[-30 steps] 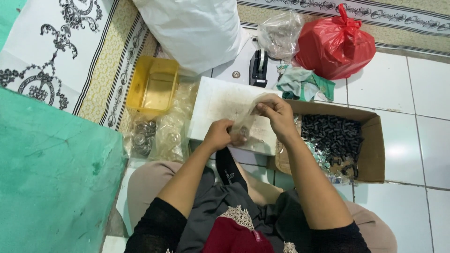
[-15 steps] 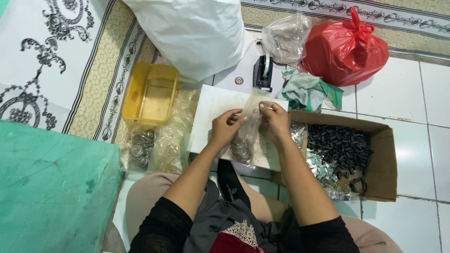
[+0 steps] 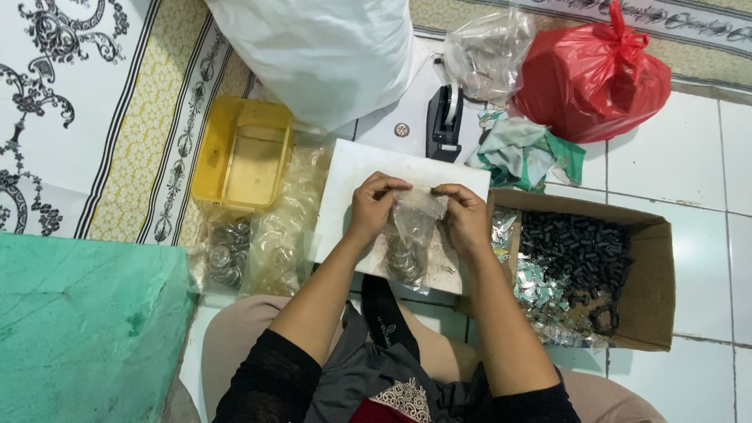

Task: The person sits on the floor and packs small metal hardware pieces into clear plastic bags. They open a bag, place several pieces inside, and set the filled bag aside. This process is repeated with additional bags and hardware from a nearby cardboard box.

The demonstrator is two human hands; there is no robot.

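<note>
My left hand (image 3: 374,205) and right hand (image 3: 464,215) pinch shut the filled small clear bag (image 3: 409,243) at frame centre; sealing is left

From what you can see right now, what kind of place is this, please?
Probably a home floor used for small packing work. The person sits on white tiles beside a patterned mat, and both hands hold a small clear bag next to a cardboard box of dark parts.

I see a thin, clear, glossy plastic bag (image 3: 411,235) of shiny metal pieces, over a matt white board (image 3: 356,176). Left of the board, a translucent yellow plastic tub (image 3: 243,157). Right of it, a rough brown cardboard box (image 3: 650,290); beyond, a glossy red plastic bag (image 3: 591,74).
</note>
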